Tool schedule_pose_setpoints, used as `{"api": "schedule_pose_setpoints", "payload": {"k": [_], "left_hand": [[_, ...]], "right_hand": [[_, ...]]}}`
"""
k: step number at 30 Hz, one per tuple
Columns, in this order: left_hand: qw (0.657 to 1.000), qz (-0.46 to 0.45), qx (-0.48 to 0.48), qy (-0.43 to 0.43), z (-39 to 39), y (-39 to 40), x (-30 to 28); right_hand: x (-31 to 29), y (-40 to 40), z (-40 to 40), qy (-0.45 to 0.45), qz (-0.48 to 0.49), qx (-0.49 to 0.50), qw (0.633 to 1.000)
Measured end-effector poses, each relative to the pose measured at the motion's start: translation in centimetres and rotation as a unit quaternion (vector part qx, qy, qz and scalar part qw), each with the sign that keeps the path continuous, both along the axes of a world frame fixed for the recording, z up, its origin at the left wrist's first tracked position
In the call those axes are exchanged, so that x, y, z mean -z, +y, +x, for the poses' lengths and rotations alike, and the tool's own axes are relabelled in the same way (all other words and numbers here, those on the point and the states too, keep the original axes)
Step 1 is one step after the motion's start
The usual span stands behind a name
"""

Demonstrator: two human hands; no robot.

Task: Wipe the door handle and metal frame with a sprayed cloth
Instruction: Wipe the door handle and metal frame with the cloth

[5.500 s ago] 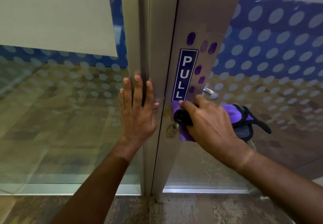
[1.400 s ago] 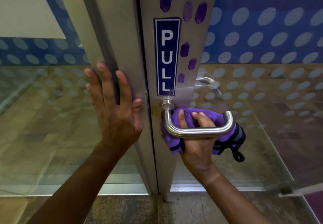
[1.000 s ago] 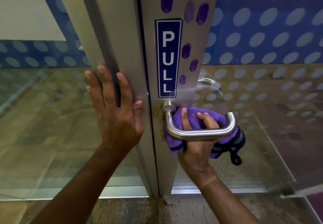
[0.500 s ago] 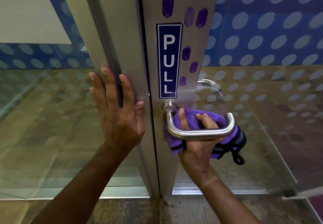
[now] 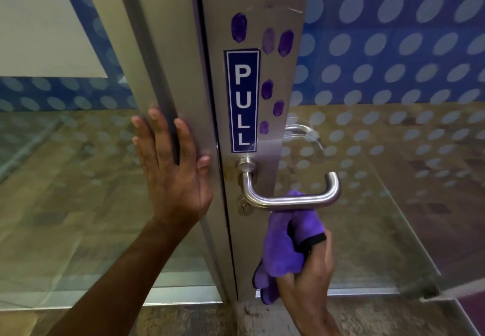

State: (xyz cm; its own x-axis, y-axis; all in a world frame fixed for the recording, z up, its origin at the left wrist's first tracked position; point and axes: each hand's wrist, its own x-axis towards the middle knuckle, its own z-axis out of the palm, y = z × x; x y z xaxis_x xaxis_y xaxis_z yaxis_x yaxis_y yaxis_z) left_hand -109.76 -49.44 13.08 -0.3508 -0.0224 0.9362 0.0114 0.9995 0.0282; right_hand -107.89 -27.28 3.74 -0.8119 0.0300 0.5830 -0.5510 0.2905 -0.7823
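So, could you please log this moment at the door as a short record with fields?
left hand: flat on the frame, fingers straight
right hand: grips the cloth
cloth: purple, bunched, just below the handle
handle: steel lever, bare
sign: PULL, above the handle
keyhole: under the handle's base
marks: purple smudges beside the sign

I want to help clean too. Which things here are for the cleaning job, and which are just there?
For the job: purple cloth in the right hand, door handle, metal frame, left hand pressing on the frame.

Just there: PULL sign, purple smudges, keyhole, dotted glass.
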Motion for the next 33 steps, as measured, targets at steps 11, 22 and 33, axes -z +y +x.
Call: {"api": "schedule_pose_setpoints", "payload": {"k": [11, 22, 33], "left_hand": [[1.0, 0.001, 0.003, -0.003, 0.0, 0.0, 0.0], [1.0, 0.001, 0.007, 0.005, -0.1, -0.1, 0.0], [1.0, -0.005, 0.003, 0.009, -0.2, -0.1, 0.2]], "right_hand": [[-3.6, -4.2, -1.6, -0.008, -0.11, 0.018, 0.994], [-2.8, -3.9, -3.3, 0.068, 0.007, 0.022, 0.997], [-3.5, -5.6, -3.2, 0.076, -0.067, 0.034, 0.994]]}}
